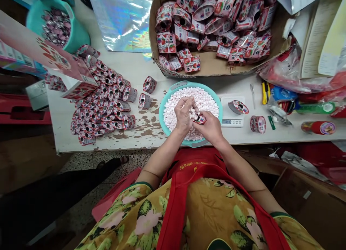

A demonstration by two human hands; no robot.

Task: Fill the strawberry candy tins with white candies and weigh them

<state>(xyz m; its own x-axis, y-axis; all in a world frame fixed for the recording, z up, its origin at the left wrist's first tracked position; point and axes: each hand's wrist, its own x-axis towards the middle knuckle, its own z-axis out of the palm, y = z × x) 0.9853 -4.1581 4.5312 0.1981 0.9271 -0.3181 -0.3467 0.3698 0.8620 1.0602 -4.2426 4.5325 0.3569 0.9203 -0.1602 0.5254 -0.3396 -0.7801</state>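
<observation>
- The left hand (184, 115) was curled over the middle of a turquoise basin, its bent fingers gripping some pale pieces (193, 115) at the mouth of a small strawberry-print cup (199, 120).
- The right hand (210, 126) gripped that cup from the other side, thumb and fingers closed around it, above the pieces filling the basin (161, 116).
- The basin sat near the front edge of the white, worn counter (140, 68).
- Just to its right, a tilted printed container (239, 107) lay on a white scale (233, 123); another container (257, 124) was beside the scale.
- Left of the basin were two loose cups (144, 101), then a large stack of similar cups (108, 107).
- Behind the basin, a cardboard box (216, 67) held many more printed packages (194, 64).
- At the far left, a turquoise bucket (81, 37) held small shiny pieces (55, 26).
- A small clear scoop (253, 96) and a yellow cutter (265, 93) lay behind the scale's right side.
</observation>
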